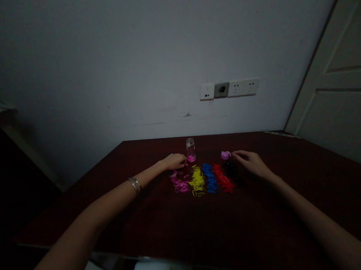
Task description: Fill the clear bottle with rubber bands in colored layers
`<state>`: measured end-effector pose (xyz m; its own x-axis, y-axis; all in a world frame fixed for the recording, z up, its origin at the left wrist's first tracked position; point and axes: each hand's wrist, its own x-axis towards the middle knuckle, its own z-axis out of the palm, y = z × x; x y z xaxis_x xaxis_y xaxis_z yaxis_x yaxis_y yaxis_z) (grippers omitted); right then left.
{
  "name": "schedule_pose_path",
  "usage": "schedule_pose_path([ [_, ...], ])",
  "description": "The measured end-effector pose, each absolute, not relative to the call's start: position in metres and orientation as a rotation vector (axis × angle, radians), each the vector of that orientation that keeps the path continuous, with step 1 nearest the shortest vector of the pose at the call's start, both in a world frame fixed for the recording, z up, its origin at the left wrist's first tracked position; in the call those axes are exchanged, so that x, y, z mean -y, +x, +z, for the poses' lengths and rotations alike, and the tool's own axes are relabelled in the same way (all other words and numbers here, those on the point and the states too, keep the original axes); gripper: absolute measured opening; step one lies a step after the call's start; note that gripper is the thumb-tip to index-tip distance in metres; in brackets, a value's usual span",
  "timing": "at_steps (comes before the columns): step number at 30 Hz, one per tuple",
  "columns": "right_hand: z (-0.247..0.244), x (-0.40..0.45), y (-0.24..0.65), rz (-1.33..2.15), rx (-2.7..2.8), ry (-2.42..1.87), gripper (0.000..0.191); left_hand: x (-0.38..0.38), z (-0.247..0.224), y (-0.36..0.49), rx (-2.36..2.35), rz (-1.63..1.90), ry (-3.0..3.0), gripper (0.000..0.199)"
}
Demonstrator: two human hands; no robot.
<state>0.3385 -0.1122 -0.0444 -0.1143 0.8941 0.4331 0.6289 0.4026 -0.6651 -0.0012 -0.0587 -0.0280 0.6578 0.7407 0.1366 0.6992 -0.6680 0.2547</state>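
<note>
Clear jar (190,146) set upright on dark desk (162,230), pink bands (191,158) bunched at its bottom; pink pile (181,187), yellow pile (197,180), blue pile (210,179), red pile (224,179) laid in front; left grip (174,162) curled beside jar, right grip (255,163) by purple lid (225,155); whether either is clamped can't be told.

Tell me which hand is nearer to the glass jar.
Left. The left hand is close beside the glass jar, at its left near the base. The right hand is farther away, to the jar's right, beyond the purple object.
</note>
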Motion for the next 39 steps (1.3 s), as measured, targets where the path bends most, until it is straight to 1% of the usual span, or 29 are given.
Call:
schedule_pose_path([
  [5, -0.043, 0.112, 0.338, 0.386, 1.836, -1.303, 0.038, 0.062, -0.024, 0.001, -1.273, 0.297, 2.615, 0.006],
  [9, -0.041, 0.115, 0.336, 0.412, 1.831, -1.309, 0.04, 0.071, -0.015, -0.004, -1.229, 0.307, 2.557, 0.006],
  [14, -0.038, 0.118, 0.333, 0.418, 1.841, -1.302, 0.041, 0.083, -0.003, -0.019, -1.231, 0.145, 2.557, 0.011],
  [18, -0.039, 0.116, 0.333, 0.44, 1.862, -1.306, 0.043, 0.093, 0.002, -0.03, -1.179, -0.037, 2.691, 0.013],
  [21, -0.04, 0.115, 0.334, 0.443, 1.864, -1.308, 0.043, 0.102, 0.005, -0.033, -1.119, -0.18, 2.782, 0.025],
  [26, -0.04, 0.116, 0.334, 0.46, 1.866, -1.328, 0.045, 0.115, 0.012, -0.037, -0.995, -0.232, 2.756, 0.053],
  [28, -0.04, 0.117, 0.334, 0.455, 1.88, -1.325, 0.045, 0.117, 0.012, -0.038, -0.954, -0.256, 2.733, 0.057],
  [30, -0.04, 0.117, 0.334, 0.446, 1.889, -1.316, 0.045, 0.118, 0.01, -0.039, -0.953, -0.262, 2.755, 0.053],
  [35, -0.04, 0.118, 0.334, 0.482, 1.891, -1.304, 0.047, 0.12, 0.004, -0.039, -1.05, -0.219, 2.879, 0.029],
  [39, -0.039, 0.118, 0.333, 0.477, 1.894, -1.302, 0.047, 0.119, 0.002, -0.039, -1.091, -0.218, 2.883, 0.019],
])
